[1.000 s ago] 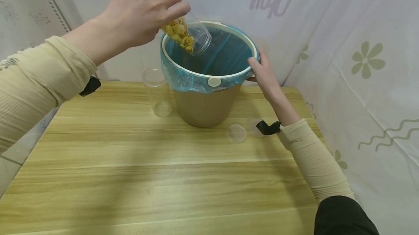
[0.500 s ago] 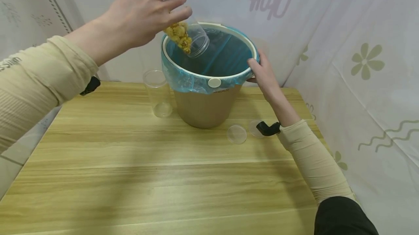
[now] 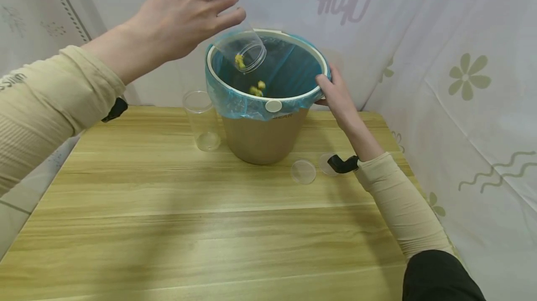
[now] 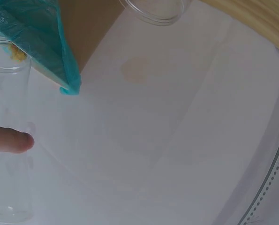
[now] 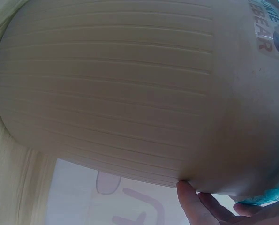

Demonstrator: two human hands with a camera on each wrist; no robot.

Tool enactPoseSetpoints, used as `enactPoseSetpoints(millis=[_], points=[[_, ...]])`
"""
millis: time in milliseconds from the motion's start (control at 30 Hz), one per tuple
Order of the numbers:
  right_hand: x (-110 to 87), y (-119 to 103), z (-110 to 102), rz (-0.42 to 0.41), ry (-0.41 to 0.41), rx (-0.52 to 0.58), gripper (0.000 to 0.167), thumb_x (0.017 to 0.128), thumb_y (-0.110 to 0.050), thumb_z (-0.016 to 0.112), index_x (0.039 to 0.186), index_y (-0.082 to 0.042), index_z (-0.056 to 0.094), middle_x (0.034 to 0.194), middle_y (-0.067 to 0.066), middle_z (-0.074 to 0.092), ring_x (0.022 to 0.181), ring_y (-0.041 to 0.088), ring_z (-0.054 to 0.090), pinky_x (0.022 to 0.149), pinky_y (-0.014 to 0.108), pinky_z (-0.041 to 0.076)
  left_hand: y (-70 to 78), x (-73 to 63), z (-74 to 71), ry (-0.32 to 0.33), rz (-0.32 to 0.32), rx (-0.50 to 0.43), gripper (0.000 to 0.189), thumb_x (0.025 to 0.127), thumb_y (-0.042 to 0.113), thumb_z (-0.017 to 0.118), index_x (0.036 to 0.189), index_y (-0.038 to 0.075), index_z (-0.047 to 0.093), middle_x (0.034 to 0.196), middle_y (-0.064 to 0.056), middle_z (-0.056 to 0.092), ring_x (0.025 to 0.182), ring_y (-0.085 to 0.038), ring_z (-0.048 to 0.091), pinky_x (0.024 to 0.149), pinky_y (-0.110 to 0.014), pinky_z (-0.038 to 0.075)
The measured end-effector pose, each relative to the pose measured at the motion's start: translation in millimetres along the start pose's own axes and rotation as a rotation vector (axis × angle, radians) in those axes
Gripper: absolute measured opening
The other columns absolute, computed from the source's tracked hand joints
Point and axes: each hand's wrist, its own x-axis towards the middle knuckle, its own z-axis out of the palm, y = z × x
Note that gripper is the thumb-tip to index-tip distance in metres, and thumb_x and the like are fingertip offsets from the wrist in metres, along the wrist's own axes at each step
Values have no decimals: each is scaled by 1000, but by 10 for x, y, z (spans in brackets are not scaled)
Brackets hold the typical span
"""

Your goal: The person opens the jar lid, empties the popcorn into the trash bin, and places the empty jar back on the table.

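Note:
My left hand grips a clear plastic jar, tipped mouth-down over a brown trash can. A little yellow popcorn is left near the jar's mouth, and a few pieces are in the air inside the can's opening. In the left wrist view, my thumb lies along the clear jar. A blue bag lines the can, folded over its rim under a white ring. My right hand holds the can's right rim, thumb on top; the right wrist view shows fingers against its outer wall.
An open clear jar stands upright just left of the can on the wooden table. Two clear round lids, one fully visible and another partly behind the right wrist's black mount, lie at the can's right front. White printed curtains surround the table.
Popcorn that filled the tipped jar's lower side has poured out into the can, leaving a small bit at the mouth. Both hands have stayed nearly in place.

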Motion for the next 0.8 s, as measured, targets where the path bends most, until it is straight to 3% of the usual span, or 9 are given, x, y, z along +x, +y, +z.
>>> enactPoseSetpoints(millis=[233, 333, 600, 800], points=[[7, 8, 5, -2, 1, -1, 66, 97, -33, 43, 161, -24, 29, 160, 12, 40, 131, 36, 60, 102, 59, 54, 3, 20, -24, -61, 51, 54, 72, 73, -6, 74, 136, 6, 40, 136, -20, 53, 130, -40, 39, 123, -51, 27], [12, 9, 13, 0, 4, -4, 66, 97, -33, 43, 161, -23, 30, 159, 13, 41, 131, 36, 60, 102, 59, 55, 1, 5, -17, -43, 28, 30, 69, 76, -7, 71, 136, 7, 41, 136, -20, 54, 130, -39, 40, 123, -51, 28], [25, 13, 7, 10, -3, -5, 67, 97, -34, 43, 162, -24, 28, 159, 13, 41, 132, 35, 59, 104, 59, 53, 4, -163, 30, 25, -177, -227, 43, 95, -10, 42, 134, 6, 41, 132, -19, 52, 130, -42, 41, 119, -56, 31], [35, 10, -19, 12, -4, -1, 67, 98, -35, 43, 162, -25, 27, 159, 13, 41, 132, 35, 59, 105, 60, 52, 53, -307, 97, 50, -337, -357, 52, 91, -6, 52, 142, 6, 47, 135, -21, 57, 129, -45, 45, 116, -59, 33]])
